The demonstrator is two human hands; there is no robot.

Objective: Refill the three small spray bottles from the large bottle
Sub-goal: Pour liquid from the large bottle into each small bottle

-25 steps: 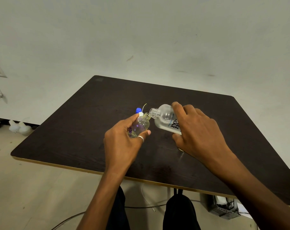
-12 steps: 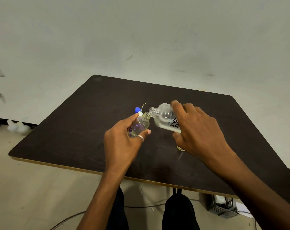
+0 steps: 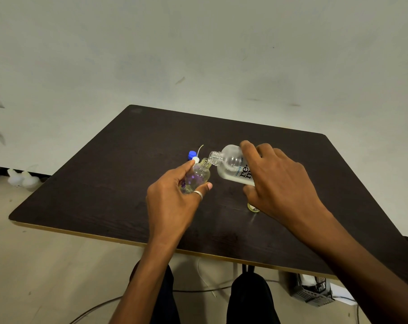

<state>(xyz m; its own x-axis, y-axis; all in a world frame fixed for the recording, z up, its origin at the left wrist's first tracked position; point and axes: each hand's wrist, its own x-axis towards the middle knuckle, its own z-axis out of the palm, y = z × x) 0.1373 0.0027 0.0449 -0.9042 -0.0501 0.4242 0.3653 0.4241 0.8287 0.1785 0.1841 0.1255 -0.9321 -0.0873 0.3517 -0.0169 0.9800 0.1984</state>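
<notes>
Head view: bottles (image 3: 231,167) in both hands (image 3: 275,181).

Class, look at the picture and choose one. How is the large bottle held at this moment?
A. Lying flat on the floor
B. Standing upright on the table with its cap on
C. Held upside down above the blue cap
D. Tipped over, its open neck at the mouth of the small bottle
D: the right hand tips the uncapped large bottle so its neck meets the mouth of the small bottle held in the left hand.

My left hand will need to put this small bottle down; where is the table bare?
Bare: the table left of the left hand, and its far strip by the wall. Crowded: around the blue spray cap, large bottle and right hand.
</notes>
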